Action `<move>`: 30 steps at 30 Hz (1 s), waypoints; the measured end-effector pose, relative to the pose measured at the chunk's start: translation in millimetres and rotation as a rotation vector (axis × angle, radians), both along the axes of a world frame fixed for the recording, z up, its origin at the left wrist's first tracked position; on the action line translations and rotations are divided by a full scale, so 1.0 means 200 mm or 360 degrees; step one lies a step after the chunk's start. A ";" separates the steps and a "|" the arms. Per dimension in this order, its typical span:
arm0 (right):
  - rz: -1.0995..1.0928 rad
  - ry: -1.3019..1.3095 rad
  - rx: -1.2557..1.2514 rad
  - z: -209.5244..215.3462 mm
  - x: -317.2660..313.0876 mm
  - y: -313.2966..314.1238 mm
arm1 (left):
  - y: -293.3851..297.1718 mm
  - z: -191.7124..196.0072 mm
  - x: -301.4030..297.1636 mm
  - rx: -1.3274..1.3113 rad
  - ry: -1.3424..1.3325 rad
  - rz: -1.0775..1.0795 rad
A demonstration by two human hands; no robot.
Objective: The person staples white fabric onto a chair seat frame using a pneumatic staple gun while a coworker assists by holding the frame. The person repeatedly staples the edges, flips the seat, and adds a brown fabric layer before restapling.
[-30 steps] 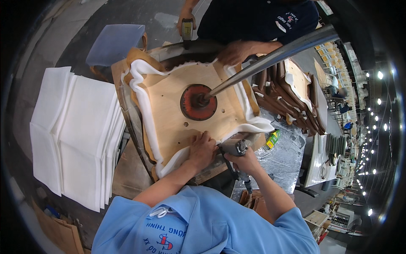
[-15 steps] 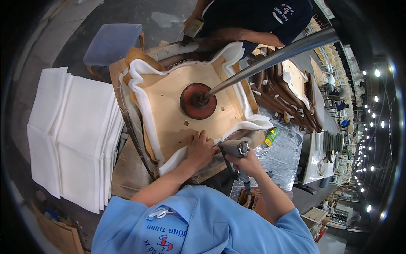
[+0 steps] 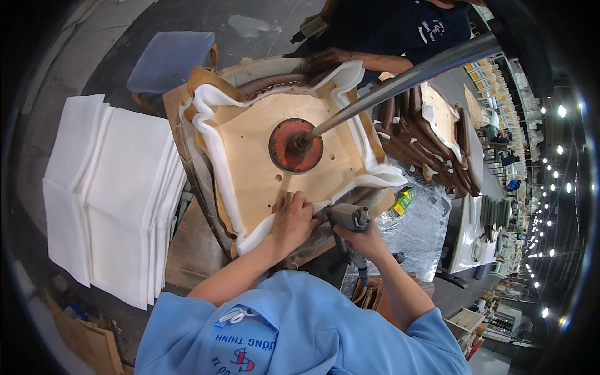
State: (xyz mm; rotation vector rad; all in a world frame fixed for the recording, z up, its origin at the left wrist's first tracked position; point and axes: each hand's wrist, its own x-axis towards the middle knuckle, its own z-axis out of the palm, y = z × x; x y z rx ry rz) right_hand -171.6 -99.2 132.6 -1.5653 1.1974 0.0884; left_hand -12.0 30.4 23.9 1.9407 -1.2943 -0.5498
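Two bare hands at the near edge of a wooden seat board (image 3: pixel 262 169). Left hand (image 3: pixel 292 220) flat, fingers spread slightly, pressing a strip of white padding (image 3: pixel 220 181) down over the board's rim; nothing gripped. Right hand (image 3: pixel 365 240) wrapped tight around a grey metal staple gun (image 3: pixel 350 219), nose aimed at the same rim just beside the left hand.

Seat board: pale plywood, smooth, roughly square with rounded corners, a few small drilled holes. White padding: soft, thick, wavy, folded up around all four sides. Brown leather-like cover (image 3: pixel 275 81) peeking out at the far edge, smooth and dark. One round red press disc (image 3: pixel 295 145) on the middle of the board, worn and scuffed, at the end of one shiny steel rod (image 3: pixel 406 78) slanting up to the right.

One stack of white fibre sheets (image 3: pixel 106 194) to the left, fluffy, rectangular, many layers, exact count unclear. One blue-grey padded stool (image 3: pixel 170 59) beyond it. One row of finished seats (image 3: pixel 431 134) leaning on edge at right, brown with white trim, number hard to tell. One sheet of crinkled silver foil (image 3: pixel 419 231) below them, with a small yellow-green object (image 3: pixel 403 201) on it.

One other person in a dark shirt (image 3: pixel 400 28) across the bench, one hand (image 3: pixel 325 61) on the far rim.
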 end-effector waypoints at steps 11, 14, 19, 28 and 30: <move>0.0219 0.0243 -0.0073 0.03 0.08 0.01 | -0.03 -0.06 -0.04 -0.0026 0.0119 0.0100; 0.0266 0.0338 -0.0111 0.03 0.09 0.01 | -0.02 -0.09 -0.03 -0.0032 0.0051 0.0070; 0.0161 0.0044 0.0015 0.00 0.01 0.01 | 0.02 -0.06 0.02 -0.0024 0.0073 -0.0040; 0.0255 0.0113 0.0052 0.02 0.07 0.05 | 0.00 -0.09 -0.01 -0.0136 0.0159 0.0153; 0.0262 0.0240 -0.0021 0.01 0.09 0.06 | 0.00 -0.08 -0.01 -0.0192 0.0190 0.0149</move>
